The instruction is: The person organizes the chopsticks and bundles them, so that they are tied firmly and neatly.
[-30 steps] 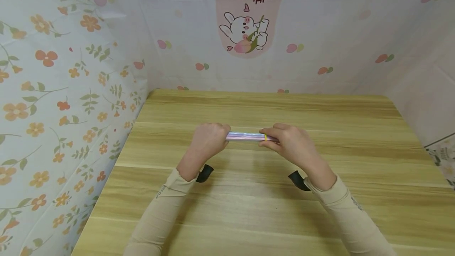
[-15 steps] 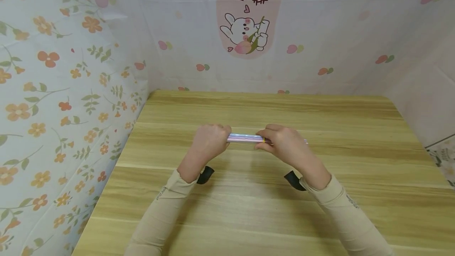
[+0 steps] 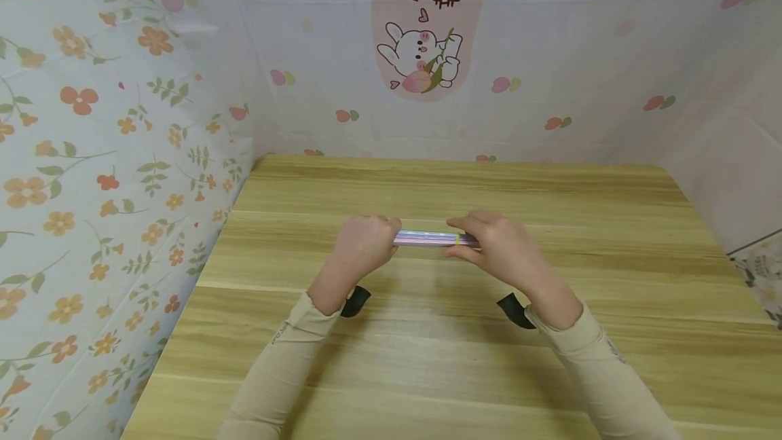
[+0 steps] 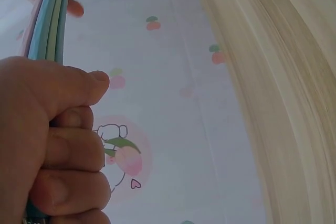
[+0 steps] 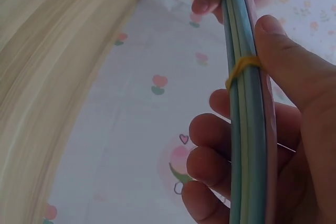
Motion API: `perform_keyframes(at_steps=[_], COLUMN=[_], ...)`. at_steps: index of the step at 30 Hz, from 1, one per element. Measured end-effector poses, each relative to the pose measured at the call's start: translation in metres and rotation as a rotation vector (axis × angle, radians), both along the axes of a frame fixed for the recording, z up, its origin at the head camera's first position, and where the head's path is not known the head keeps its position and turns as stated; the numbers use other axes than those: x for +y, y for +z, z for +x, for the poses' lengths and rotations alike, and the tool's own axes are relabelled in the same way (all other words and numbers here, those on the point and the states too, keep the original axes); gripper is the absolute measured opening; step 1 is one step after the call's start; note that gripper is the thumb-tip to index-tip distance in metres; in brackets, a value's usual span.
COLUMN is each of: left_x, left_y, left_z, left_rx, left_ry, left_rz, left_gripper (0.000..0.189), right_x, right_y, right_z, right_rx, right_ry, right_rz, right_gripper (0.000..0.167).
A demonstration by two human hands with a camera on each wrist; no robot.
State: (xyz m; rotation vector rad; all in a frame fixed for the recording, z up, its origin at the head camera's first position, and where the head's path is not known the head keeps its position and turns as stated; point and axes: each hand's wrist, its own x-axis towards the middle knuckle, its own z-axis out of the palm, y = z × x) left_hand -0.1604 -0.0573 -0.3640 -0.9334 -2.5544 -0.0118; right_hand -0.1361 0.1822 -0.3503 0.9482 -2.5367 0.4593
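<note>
A bundle of pastel pencils (image 3: 424, 238) in blue, green and pink is held level above the table between both hands. My left hand (image 3: 364, 244) grips its left part in a fist, covering that end; a bit of shiny metal shows below the fist in the left wrist view. Round the right part of the bundle runs a yellow rubber band (image 5: 244, 65). My right hand (image 3: 506, 244) holds that part, thumb (image 5: 294, 59) along one side beside the band and fingers (image 5: 207, 161) curled behind the pencils. The right end is hidden by the hand in the head view.
The wood-grain table (image 3: 427, 372) spreads beneath both arms. White cloth with a rabbit print (image 3: 421, 56) hangs behind it, and a flowered cloth (image 3: 79, 189) closes off the left side. A black curved piece (image 3: 356, 301) sits at each wrist.
My right hand slid left over the rubber band, then drew back right, so the band shows more fully between thumb and fingers. The left hand keeps its grip and has shifted slightly right.
</note>
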Motion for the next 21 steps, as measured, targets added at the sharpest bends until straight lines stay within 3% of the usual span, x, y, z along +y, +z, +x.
perform_keyframes(at_steps=[4,11,21], left_x=[-0.001,-0.002,-0.001], left_y=[0.001,0.000,0.003], left_z=[-0.001,-0.003,-0.001], left_rx=[-0.026,-0.047,-0.053], left_ry=[0.002,0.011,0.018], left_rz=[-0.003,-0.019,-0.033], left_gripper=[0.021,0.022,0.023], right_x=[0.007,0.013,0.008], right_y=[0.002,0.005,0.007], right_z=[0.001,0.001,0.003], right_rx=[0.009,-0.070,-0.086], right_ry=[-0.008,0.004,0.055], right_rz=[0.002,0.025,0.037], right_gripper=[0.036,0.020,0.014])
